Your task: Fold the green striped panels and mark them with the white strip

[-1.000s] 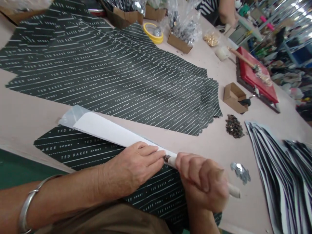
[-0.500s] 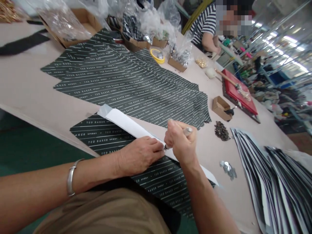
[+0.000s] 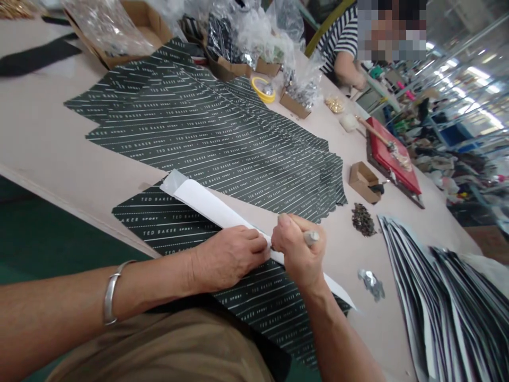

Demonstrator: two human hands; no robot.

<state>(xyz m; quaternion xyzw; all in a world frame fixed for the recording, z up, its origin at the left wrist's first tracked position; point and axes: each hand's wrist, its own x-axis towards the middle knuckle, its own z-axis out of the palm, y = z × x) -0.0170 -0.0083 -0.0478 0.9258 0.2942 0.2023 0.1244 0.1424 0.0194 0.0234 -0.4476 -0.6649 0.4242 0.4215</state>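
A dark green printed paper sheet point(image 3: 167, 223) lies at the near table edge, its top edge folded over to show a white flap point(image 3: 207, 207). My left hand point(image 3: 228, 254) presses fingers-together on the flap. My right hand point(image 3: 300, 249) is closed round a pale-handled tool point(image 3: 312, 237), its tip down on the flap right beside my left fingertips.
Several more printed sheets point(image 3: 207, 132) fan across the table behind. A stack of folded sheets point(image 3: 449, 302) lies at right, with small metal parts point(image 3: 362, 219), foil scraps point(image 3: 371, 283), a small carton point(image 3: 363, 181), a red pad point(image 3: 392, 154) and yellow tape point(image 3: 264, 89). A person in stripes point(image 3: 340, 48) works at the far end.
My right hand turned the tool from lying low along the flap to standing upright with its tip at the fold. My view has pulled back and lifted.
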